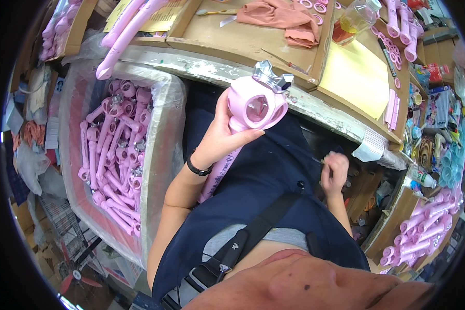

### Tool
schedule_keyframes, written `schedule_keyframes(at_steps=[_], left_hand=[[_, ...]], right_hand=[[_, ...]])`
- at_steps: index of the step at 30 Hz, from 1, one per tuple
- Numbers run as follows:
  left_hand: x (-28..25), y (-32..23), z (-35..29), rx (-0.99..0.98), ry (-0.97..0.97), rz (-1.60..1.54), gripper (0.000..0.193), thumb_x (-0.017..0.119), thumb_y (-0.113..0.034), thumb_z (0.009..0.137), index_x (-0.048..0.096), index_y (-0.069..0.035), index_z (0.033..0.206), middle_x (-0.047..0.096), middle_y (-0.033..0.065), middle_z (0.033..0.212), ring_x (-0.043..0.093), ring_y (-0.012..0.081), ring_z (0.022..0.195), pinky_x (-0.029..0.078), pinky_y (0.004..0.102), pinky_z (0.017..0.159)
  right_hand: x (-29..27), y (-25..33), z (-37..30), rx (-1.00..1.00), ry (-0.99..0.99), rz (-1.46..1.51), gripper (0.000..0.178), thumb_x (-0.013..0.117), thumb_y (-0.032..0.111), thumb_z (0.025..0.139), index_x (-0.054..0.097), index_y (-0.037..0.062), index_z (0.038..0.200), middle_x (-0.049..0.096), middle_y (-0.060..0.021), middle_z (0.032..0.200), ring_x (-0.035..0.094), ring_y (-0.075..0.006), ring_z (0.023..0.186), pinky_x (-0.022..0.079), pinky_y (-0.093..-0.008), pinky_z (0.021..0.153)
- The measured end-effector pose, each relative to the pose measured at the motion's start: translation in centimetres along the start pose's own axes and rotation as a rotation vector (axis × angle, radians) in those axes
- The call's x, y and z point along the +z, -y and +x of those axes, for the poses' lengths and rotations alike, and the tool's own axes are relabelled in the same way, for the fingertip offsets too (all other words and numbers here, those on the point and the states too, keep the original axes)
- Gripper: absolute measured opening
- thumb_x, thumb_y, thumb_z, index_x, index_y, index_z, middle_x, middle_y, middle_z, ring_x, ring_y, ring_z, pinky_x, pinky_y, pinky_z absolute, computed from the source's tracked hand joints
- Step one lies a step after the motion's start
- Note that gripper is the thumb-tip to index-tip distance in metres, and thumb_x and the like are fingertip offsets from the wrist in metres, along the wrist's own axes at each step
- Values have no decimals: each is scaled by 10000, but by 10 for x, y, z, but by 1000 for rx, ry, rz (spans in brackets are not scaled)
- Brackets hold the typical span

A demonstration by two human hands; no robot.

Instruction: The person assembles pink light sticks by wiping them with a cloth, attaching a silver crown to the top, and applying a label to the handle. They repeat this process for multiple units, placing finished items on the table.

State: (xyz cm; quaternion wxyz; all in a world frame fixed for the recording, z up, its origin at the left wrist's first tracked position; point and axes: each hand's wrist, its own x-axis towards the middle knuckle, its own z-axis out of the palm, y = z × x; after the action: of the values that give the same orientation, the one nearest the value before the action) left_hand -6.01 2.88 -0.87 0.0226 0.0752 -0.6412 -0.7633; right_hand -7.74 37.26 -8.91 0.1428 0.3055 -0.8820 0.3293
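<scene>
My left hand (218,135) grips a pink toy wand (243,103) just below its round head. Oval openings are cut in that head, and a silver crown (270,77) sits on top. The wand's handle runs down behind my wrist and along my forearm. In front of the dark apron, lower and to the right, my right hand (335,173) is closed with fingers curled. A thin thing seems to stick out by its fingertips, too small to make out.
A plastic-lined bin (163,129) at left holds many pink wands. Cardboard trays (232,44) on the bench carry an orange cloth (284,18), a screwdriver (289,63), a bottle of amber liquid (354,23) and yellow paper (354,77). Pink handles (423,230) are stacked at right.
</scene>
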Motion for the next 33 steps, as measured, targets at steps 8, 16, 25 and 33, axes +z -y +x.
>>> schedule_keyframes(at_steps=[8, 16, 25, 33], left_hand=[[-7, -9, -20, 158, -68, 154, 1040, 811, -84, 666, 118, -43, 1440, 331, 127, 1390, 351, 216, 1285, 287, 342, 1061], [-19, -12, -13, 315, -207, 159, 1010, 816, -99, 677, 141, -46, 1426, 402, 148, 1337, 422, 226, 1234, 350, 355, 1024], [-88, -43, 7, 478, -647, -630, 452, 563, -373, 923, 500, 5, 1162, 613, 130, 963, 616, 200, 785, 544, 345, 704], [-88, -13, -13, 559, -520, -890, 715, 547, -575, 855, 437, 8, 1255, 587, 172, 1116, 593, 250, 940, 502, 419, 869]], right_hand=[[30, 2, 136, -246, -274, -436, 210, 764, 135, 691, 705, 160, 891, 473, 13, 738, 477, -171, 697, 336, -327, 708], [41, 12, 122, -157, -103, -172, 180, 693, 40, 746, 656, 70, 921, 584, -63, 821, 537, -246, 752, 400, -343, 712], [81, 133, 121, -231, 440, 644, 735, 843, 286, 641, 482, 49, 1235, 477, -210, 1246, 527, -353, 1102, 447, -405, 924], [79, 120, 123, 413, 615, 1219, 478, 723, 104, 780, 478, 13, 1182, 530, -115, 1114, 555, -166, 977, 462, -274, 819]])
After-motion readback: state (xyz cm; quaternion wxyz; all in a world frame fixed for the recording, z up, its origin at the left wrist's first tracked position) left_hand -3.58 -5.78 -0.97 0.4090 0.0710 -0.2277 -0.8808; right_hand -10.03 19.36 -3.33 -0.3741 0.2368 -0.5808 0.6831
